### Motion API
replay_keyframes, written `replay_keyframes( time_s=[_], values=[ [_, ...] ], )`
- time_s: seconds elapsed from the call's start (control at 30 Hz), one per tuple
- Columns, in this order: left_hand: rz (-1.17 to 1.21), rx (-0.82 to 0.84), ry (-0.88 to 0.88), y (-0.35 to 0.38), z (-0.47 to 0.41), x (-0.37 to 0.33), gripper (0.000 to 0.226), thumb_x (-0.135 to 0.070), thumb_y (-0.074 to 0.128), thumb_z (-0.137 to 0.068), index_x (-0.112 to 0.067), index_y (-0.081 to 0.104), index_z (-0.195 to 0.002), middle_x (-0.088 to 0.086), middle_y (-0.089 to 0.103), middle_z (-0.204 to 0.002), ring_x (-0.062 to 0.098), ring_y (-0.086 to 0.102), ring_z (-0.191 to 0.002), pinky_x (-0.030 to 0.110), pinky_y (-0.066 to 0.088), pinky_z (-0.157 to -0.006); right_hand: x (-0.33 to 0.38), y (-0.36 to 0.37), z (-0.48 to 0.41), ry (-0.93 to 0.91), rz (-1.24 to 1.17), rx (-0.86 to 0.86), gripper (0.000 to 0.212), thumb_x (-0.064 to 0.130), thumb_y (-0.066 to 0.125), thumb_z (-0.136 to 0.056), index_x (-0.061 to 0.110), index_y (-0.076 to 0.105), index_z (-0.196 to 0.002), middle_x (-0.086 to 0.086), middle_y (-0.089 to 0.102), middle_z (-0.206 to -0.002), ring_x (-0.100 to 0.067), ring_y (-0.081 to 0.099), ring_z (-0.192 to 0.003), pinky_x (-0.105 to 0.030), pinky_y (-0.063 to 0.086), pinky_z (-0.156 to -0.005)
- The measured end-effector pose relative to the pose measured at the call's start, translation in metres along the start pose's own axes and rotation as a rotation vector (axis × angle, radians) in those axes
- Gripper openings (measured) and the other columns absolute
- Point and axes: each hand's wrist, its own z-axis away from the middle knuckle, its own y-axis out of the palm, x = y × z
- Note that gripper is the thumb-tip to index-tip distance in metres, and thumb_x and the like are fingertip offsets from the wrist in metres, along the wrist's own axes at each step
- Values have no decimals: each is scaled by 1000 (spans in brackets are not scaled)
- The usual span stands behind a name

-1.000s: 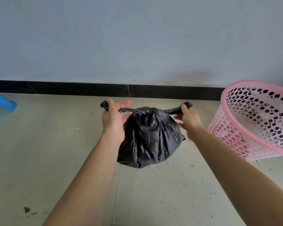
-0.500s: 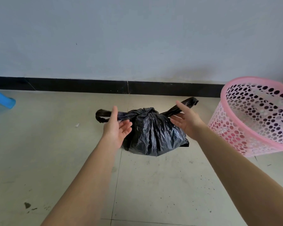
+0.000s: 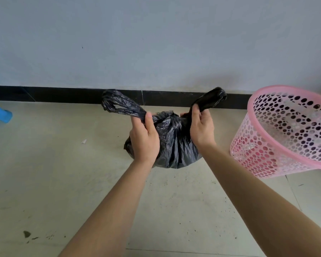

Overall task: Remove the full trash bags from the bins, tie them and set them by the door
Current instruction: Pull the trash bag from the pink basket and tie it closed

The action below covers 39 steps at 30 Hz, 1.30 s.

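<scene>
The black trash bag point(image 3: 174, 143) is low at the floor point(image 3: 44, 164), beside the pink bin point(image 3: 285, 138); floor contact cannot be confirmed. The film is judged thin, soft, light and slippery when bunched. Take hold at the twisted ears. The left hand point(image 3: 144, 141) fingers clamp the left ear point(image 3: 119, 106); the right hand point(image 3: 201, 130) fingers clamp the right ear point(image 3: 209, 99).

The pink perforated plastic bin point(image 3: 258, 154), right of the black crumpled plastic trash bag point(image 3: 174, 145), runs off the frame edge. Far left of the bag, a blue plastic object point(image 3: 0, 113) is cut off, and what it is cannot be told. The bag's right handle point(image 3: 209, 99) is blurred.
</scene>
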Motion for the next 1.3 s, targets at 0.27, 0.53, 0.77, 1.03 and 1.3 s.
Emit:
replay_keyframes(
  time_s=[0.27, 0.53, 0.77, 1.03, 1.3],
  values=[
    [-79, -45, 104, 16, 6, 11, 49, -42, 36, -103, -8, 67, -89, 3, 59, -83, 18, 52, -82, 17, 32, -70, -10, 25, 7, 39, -98, -24, 25, 41, 43, -103, 24, 61, -99, 15, 55, -74, -10, 52, -74, -31, 40, -73],
    [-143, -158, -472, 12, 34, 90, 37, -25, 38, -107, -14, 54, -75, 17, 59, -95, 40, 60, -92, 37, 41, -79, -65, 1, -12, 505, 137, -231, 39, 31, 32, -106, 8, 52, -130, -14, 59, -121, -32, 53, -101, -33, 39, -84],
    [-425, 135, -5, 15, 37, 132, 38, -13, 40, -102, -3, 57, -134, 14, 65, -129, 32, 57, -126, 49, 31, -118, -91, 30, 4, -15, 480, -18, 25, 35, 47, -99, 10, 49, -101, -7, 53, -103, -28, 52, -92, -44, 45, -82],
    [-419, 294, -122, 25, 48, 159, 43, -26, 32, -98, -6, 62, -122, 16, 70, -109, 40, 64, -110, 61, 50, -89, -149, 26, 11, -162, 715, 88, 38, 27, 40, -88, 4, 56, -113, -11, 59, -117, -34, 53, -112, -45, 33, -100],
    [-607, 317, -89, 34, 58, 166, 48, -17, 32, -97, -2, 59, -134, 16, 64, -134, 31, 50, -137, 50, 34, -117, -164, 31, 10, -140, 700, 90, 42, 33, 42, -86, 1, 56, -109, -15, 59, -112, -36, 54, -106, -42, 29, -103]
  ],
)
